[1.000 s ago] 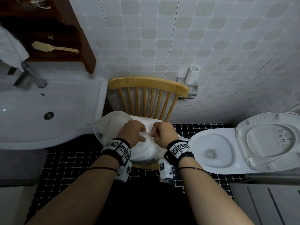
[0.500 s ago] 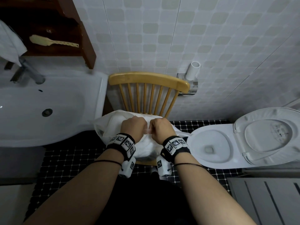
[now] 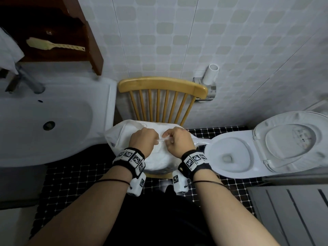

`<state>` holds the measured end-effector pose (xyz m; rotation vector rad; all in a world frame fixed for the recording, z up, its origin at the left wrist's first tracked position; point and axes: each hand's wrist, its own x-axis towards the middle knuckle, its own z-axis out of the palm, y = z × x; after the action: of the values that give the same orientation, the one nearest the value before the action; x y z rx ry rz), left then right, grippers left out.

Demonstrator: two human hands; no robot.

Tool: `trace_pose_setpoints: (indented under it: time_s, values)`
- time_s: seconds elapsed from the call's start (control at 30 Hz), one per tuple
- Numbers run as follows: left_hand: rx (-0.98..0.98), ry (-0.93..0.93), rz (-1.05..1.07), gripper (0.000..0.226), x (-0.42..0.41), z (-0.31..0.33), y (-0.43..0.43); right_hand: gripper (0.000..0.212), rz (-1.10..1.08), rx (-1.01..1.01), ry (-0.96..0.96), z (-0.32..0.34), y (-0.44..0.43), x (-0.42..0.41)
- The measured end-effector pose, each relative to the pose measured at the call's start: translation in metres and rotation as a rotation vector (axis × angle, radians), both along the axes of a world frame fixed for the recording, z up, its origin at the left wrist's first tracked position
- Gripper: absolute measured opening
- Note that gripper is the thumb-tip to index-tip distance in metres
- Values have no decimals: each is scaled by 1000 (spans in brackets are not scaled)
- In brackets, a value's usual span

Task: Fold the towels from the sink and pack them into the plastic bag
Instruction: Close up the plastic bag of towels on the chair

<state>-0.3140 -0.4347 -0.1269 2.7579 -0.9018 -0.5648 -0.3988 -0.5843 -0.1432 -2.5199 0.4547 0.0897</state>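
A wooden spindle-back chair (image 3: 162, 84) is standing just beyond the fingers (image 3: 171, 134), backing against a wall (image 3: 177, 41) of pale tiles with grey-green squares. A black mosaic floor (image 3: 71, 178) is spreading below and to both sides of them. Right of the fingers, a white toilet (image 3: 213, 150) is sitting with its lid (image 3: 291, 139) raised. To their left, a white sink (image 3: 62, 112) is sitting under a dark wooden shelf (image 3: 94, 41). Beyond them and rightward, a white tube (image 3: 210, 75) is resting in a metal wall holder.

I see the plastic bag (image 3: 113, 137) lying full and puffy on the chair (image 3: 162, 84) seat. White towels (image 3: 158, 161) are packed inside it. Its top is pulled into a thin strip. The white sink (image 3: 74, 132) sits just left of it.
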Motion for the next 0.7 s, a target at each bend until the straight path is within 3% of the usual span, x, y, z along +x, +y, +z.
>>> trace_pose_setpoints:
  time_s: [0.1, 0.23, 0.33, 0.47, 0.63, 0.7]
  values:
    - [11, -50, -16, 21, -2, 0, 4, 8, 52, 13, 33, -1, 9, 4]
    - [23, -98, -25, 24, 0, -2, 7, 23, 72, -111, 87, 1, 17, 12]
    - [-38, -86, -7, 28, 5, -8, 9, 22, 86, -153, 114, 6, 20, 18]
    - [-97, -20, -41, 14, 17, -1, 20, 24, 25, -118, 121, 8, 13, 22]
    - [-23, -9, -71, 13, 33, 4, 26, 10, -19, -90, 102, 8, 16, 28]
    - [-6, -21, -99, 16, 35, 7, 26, 17, -46, -48, 81, 6, 21, 28]
